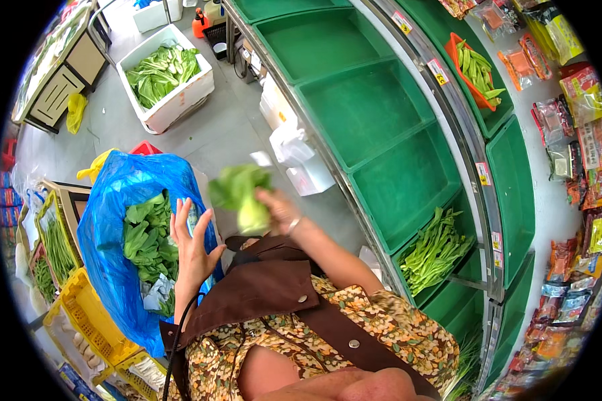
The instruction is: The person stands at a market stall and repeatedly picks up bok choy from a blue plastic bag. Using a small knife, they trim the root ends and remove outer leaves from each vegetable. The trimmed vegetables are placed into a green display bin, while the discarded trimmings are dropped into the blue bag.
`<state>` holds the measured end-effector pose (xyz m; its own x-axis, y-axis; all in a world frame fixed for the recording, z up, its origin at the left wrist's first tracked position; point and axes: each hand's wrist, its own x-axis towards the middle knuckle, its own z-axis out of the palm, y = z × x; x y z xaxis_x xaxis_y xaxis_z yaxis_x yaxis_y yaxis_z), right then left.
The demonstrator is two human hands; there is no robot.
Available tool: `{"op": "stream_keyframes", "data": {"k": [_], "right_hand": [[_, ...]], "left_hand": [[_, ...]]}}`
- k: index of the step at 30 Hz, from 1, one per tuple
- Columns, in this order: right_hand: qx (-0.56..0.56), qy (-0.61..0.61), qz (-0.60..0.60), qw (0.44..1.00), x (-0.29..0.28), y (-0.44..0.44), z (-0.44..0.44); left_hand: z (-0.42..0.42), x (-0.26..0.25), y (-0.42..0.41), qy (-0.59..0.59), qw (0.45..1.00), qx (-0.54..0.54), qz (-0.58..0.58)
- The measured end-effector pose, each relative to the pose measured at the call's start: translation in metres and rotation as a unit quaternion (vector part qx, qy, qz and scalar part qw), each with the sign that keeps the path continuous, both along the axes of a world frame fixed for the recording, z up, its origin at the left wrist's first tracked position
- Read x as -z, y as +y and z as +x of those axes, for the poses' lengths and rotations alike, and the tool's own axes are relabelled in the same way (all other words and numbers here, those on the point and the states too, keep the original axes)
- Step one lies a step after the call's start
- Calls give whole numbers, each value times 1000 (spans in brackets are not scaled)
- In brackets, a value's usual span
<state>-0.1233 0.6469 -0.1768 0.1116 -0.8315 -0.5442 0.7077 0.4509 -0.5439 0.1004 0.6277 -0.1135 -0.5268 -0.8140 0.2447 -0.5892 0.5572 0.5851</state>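
Observation:
My right hand (pixel 280 208) is shut on a head of bok choy (pixel 248 195), blurred, held over the grey floor in front of me. The pale stem end points toward me and the green leaves point away to the left. My left hand (pixel 194 238) holds nothing, its fingers spread at the near edge of a box lined with a blue plastic bag (pixel 105 220). Inside the bag lie several leafy bok choy (pixel 148 240) and a crumpled sheet of pale paper (pixel 159 293). The left fingers hide part of the bag's right side.
A white foam box (pixel 180 108) holding leafy greens stands ahead on the floor. On the right runs a rack of green trays (pixel 366 115), one with leafy stalks (pixel 434 250). An orange basket (pixel 454 50) of okra sits higher. Yellow crates (pixel 88 311) stand at left.

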Motion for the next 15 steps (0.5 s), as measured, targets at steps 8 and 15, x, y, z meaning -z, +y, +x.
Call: {"op": "stream_keyframes", "data": {"k": [8, 15], "right_hand": [[466, 384, 122, 787, 52, 140, -265], [282, 531, 553, 577, 127, 239, -356]], "left_hand": [[18, 87, 34, -23, 978, -164, 124], [41, 138, 82, -28, 946, -271, 175]]}}
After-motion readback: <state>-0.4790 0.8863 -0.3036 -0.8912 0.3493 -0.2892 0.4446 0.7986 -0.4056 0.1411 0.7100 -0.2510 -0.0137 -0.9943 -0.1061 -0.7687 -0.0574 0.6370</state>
